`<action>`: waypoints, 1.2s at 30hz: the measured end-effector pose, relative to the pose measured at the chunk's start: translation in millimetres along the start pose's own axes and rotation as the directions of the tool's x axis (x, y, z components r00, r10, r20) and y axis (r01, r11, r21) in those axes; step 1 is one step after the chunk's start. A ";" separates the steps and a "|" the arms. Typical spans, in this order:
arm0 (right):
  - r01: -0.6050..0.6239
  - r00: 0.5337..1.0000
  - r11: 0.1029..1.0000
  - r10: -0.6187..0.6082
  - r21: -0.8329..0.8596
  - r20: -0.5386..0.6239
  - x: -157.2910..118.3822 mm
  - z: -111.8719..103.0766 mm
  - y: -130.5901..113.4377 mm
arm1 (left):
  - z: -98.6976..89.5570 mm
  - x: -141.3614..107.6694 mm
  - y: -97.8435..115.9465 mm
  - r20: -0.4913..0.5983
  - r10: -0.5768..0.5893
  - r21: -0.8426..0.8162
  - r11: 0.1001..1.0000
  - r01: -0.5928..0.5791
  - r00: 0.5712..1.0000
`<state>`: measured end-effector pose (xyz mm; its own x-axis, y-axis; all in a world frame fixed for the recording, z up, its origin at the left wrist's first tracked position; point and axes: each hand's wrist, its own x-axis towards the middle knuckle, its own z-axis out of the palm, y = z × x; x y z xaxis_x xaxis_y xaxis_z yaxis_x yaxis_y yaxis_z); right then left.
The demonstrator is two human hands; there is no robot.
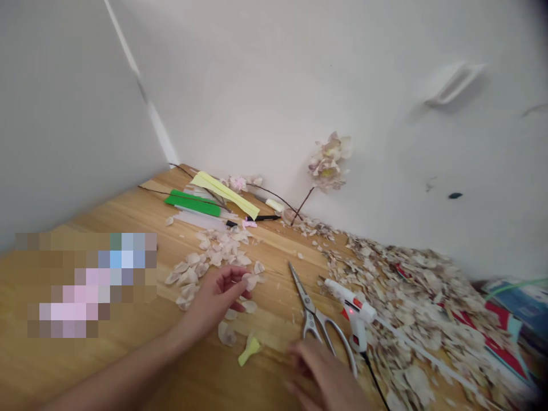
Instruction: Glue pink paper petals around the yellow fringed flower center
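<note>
My left hand (226, 290) is above the wooden table, thumb and fingers pinched on a pale dried petal (249, 282). More loose petals (216, 246) lie just beyond it, and others (226, 334) lie below its fingers. A small piece of pale yellow crepe paper (249, 349), gathered narrow in the middle, rests between my two hands. At the bottom, my right hand (327, 378) is smeared by motion near the scissors (314, 317), overlapping part of their handles. Whether its fingers hold anything is unclear.
A white glue gun (353, 311) with a red light lies right of the scissors, its black cord trailing down. A wide heap of dried petals (411, 297) covers the right side. Yellow paper (226, 194), green paper (192, 202) and a stemmed flower (329, 162) are near the wall.
</note>
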<state>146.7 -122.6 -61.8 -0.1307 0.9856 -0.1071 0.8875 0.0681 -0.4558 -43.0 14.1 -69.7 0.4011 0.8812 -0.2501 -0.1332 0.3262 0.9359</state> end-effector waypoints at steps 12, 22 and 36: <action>0.126 0.983 0.896 -0.169 -0.425 -0.065 30.0 72.7 -30.6 | -2.3 1.8 -0.9 -0.013 0.065 0.062 0.996 -0.064 0.998; -0.183 0.933 0.943 0.078 -0.277 -0.351 28.7 73.4 -25.2 | 0.3 0.2 -2.7 -0.029 0.068 0.060 0.996 -0.067 0.997; -0.093 0.967 0.991 0.114 0.100 -0.230 35.2 63.2 -19.5 | 0.3 0.0 1.0 -0.044 0.065 0.036 0.997 -0.063 0.997</action>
<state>96.9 -99.0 -112.5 0.0762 0.9959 0.0477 0.8474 -0.0395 -0.5296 -42.9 14.3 -68.6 0.3516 0.9146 -0.1996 -0.1257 0.2575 0.9581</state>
